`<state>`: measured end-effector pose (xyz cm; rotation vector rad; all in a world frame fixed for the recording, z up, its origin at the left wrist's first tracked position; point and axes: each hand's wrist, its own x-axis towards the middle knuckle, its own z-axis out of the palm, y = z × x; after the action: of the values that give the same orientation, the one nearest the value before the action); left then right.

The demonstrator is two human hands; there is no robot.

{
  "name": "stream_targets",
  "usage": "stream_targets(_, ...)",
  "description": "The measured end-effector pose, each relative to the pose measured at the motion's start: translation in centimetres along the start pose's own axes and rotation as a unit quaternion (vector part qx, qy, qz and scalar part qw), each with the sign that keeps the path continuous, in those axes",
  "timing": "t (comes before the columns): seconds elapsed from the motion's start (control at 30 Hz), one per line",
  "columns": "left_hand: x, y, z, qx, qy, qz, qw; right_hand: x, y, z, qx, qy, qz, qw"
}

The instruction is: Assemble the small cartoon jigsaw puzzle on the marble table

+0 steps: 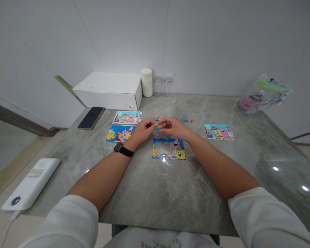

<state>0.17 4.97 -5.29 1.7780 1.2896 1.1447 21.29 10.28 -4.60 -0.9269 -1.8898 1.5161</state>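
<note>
A partly assembled jigsaw puzzle (180, 153) lies on the table in front of me, its border joined around an open middle. Just beyond it, my left hand (145, 129) and my right hand (174, 128) come together with bent fingers. Between their fingertips shows a small blue and yellow puzzle piece (158, 127), pinched from both sides; its exact outline is partly hidden. Loose puzzle pieces (192, 121) are scattered behind my hands, some covered by the fingers. Beside my left wrist, which wears a black watch, is a blue picture card (115, 133).
Another picture card (127, 117) lies behind the blue one, and a similar card (219, 132) at right. A phone (91, 117), white box (107, 90), white bottle (146, 82) and two clear jars (167, 86) stand farther back. A power bank (32, 184) sits at left, a plastic bag (260, 94) at right.
</note>
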Motion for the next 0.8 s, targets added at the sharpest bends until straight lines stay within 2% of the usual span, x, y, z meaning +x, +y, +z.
stream_targets(0.27, -0.23, 0.24, 0.0, 0.015, -0.019, -0.008, 1.0, 0.36, 0.18, -0.33, 0.018, 0.062, -0.009, 0.998)
stream_targets(0.63, -0.3, 0.4, -0.03, 0.03, -0.012, -0.015, 0.999, 0.33, -0.18, -0.08, 0.023, 0.058, -0.023, 0.998)
stream_targets(0.8, -0.38, 0.5, -0.13, 0.035, -0.041, -0.012, 0.998, 0.18, -0.3, -0.26, 0.018, 0.064, -0.026, 0.997)
